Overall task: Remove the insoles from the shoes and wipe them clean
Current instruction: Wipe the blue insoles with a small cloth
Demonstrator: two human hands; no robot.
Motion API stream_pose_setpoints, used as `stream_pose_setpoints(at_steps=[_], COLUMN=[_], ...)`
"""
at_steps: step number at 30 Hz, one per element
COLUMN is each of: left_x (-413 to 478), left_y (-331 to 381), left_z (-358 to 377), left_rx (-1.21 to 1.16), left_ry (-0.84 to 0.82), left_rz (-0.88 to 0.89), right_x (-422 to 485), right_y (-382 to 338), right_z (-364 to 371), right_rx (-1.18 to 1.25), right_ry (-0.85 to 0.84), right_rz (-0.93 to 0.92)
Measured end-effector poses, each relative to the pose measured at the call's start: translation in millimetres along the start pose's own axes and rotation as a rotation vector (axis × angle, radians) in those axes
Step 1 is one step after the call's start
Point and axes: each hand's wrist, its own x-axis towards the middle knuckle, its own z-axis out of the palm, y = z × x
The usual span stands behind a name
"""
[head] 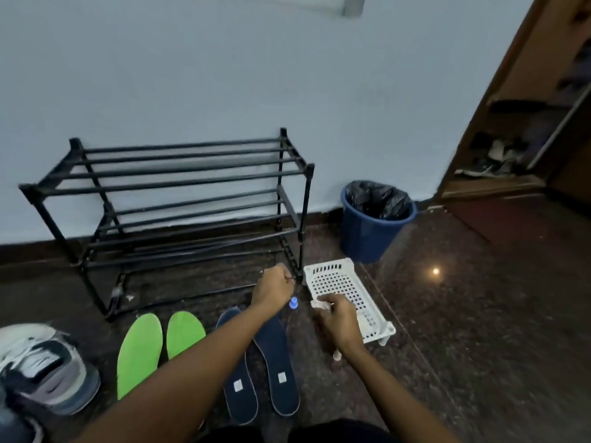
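Two green insoles (140,350) (184,330) lie side by side on the dark floor. To their right lie two navy insoles (240,388) (276,356), partly crossed by my left forearm. My left hand (273,287) hovers beyond their toes with its fingers curled, and I see nothing in it. A small clear bottle with a blue cap (293,303) stands just under that wrist. My right hand (339,318) pinches a crumpled white wipe (319,304) over the near edge of a white perforated basket (339,278). Grey and white shoes (41,369) sit at the far left.
A black two-tier shoe rack (179,199) stands bare against the pale wall. A blue bin (374,225) with a black liner sits to its right. An open wooden cupboard (524,129) holding shoes is at the far right, across the polished stone floor (463,298).
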Motion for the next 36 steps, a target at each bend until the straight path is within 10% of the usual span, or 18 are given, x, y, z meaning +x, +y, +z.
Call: stream_pose_setpoints(at_steps=[12, 36], left_x=[-8, 227], left_y=[109, 191], left_z=[-22, 85], left_rx=[0.039, 0.172], left_ry=[0.063, -0.039], left_rz=[0.228, 0.338], right_x=[41, 295], right_y=[-59, 40], right_z=[-108, -140], right_rx=[-0.038, -0.027], right_ry=[0.298, 0.499], right_rz=[-0.020, 0.208])
